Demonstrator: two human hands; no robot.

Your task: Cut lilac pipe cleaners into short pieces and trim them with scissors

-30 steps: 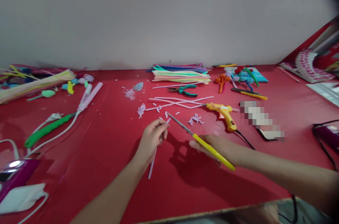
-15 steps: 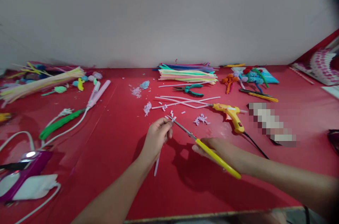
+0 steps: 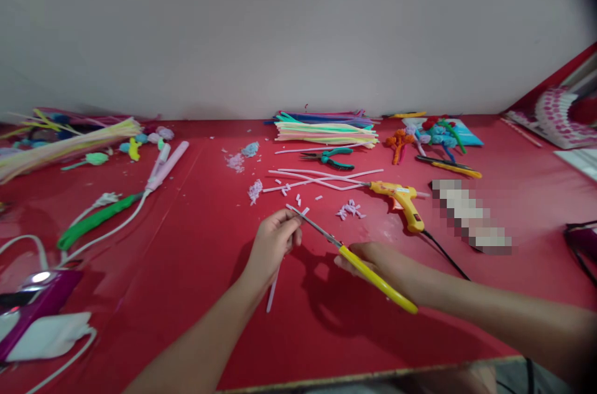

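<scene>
My left hand (image 3: 270, 243) pinches 1 thin pale pink fuzzy pipe cleaner (image 3: 272, 288) at table centre; my right hand (image 3: 373, 257) grips 1 yellow-handled metal scissors (image 3: 354, 257), blades closed at its tip. 1 yellow glue gun (image 3: 403, 201) at 2 o'clock, no readable writing.

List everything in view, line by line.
pipe cleaner: one, pale pink, in left hand
scissors: one, yellow handles, in right hand
cut bits: many, pale pink, mid table
glue gun: one, yellow, right of centre
pliers: one, green handles, behind
stack of pipe cleaners: mixed colours, by wall
table: red
left hand: pinching pipe cleaner
right hand: gripping scissors
</scene>
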